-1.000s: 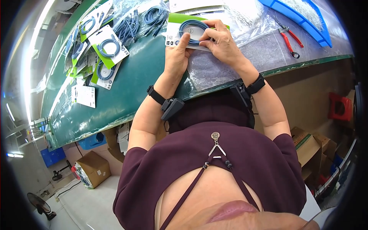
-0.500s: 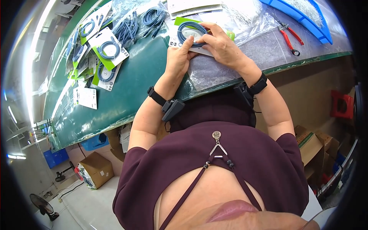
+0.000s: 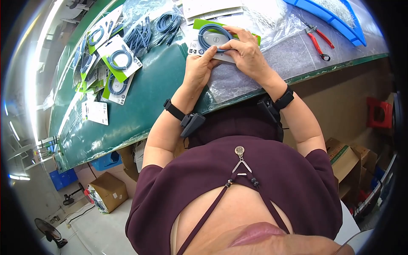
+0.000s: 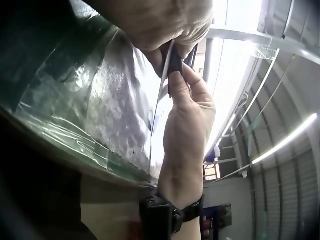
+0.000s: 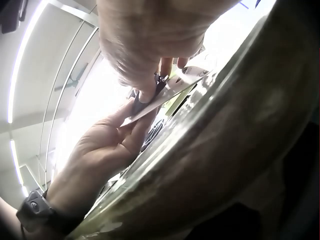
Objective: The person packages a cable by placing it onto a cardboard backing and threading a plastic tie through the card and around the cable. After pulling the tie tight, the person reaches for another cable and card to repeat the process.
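Blue cable (image 3: 201, 38), coiled, on green-white card (image 3: 217, 39); left hand (image 3: 199, 69) pinches card, right hand (image 3: 247, 50) cable.

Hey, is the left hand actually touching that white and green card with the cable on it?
Touching. The right wrist view shows the left hand gripping the card between its thumb and fingers.

Near twelve o'clock two hands, the left hand (image 3: 198, 70) and the right hand (image 3: 248, 53), are gripping one card (image 3: 215, 39) and one cable coil (image 3: 202, 38). Toward two, one pair of pliers (image 3: 315, 42) and one blue tray (image 3: 328, 20) are lying; one fan (image 3: 48, 229) is standing at eight; carded cables (image 3: 121, 60) at ten are overlapping beyond counting.
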Available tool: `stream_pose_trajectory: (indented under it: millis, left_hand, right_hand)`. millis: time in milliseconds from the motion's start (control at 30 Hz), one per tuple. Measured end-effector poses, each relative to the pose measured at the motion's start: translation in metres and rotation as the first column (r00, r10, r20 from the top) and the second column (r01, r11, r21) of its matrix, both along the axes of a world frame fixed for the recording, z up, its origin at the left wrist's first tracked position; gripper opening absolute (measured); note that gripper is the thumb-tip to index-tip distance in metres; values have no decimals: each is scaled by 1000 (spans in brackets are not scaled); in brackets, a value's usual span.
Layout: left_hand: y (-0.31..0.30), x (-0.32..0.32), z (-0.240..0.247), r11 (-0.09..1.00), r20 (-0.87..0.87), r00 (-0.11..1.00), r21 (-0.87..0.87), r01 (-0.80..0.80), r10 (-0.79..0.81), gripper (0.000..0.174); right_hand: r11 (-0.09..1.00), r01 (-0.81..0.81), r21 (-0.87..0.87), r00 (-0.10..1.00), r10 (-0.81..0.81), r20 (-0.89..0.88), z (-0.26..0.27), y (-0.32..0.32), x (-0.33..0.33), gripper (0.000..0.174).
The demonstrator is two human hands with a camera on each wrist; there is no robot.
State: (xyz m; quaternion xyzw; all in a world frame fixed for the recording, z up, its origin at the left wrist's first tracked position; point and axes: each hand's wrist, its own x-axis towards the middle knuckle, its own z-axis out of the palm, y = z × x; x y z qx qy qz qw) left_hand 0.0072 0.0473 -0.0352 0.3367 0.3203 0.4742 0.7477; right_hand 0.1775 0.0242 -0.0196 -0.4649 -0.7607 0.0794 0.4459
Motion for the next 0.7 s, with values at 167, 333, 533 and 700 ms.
stream_pose_trajectory:
  millis: [167, 333, 533, 700]
  left_hand:
    - [-5, 3, 1, 996, -12, 997, 46, -78, 78, 23]
    - [-18, -13, 16, 988, -77, 986, 41, -147, 150, 24]
    - [-20, -46, 13, 976, -193, 960, -40, -216, 204, 24]
    - [-12, -49, 16, 974, -142, 966, -38, -223, 216, 23]
  right_hand:
    - [1000, -18, 8, 995, 18, -100, -2, 0, -9, 15]
    - [997, -76, -9, 987, 74, -142, 5, -11, -24, 18]
    - [989, -26, -142, 978, -4, -207, 17, 17, 11, 19]
    - [937, 281, -205, 927, -211, 309, -1, 79, 51, 18]
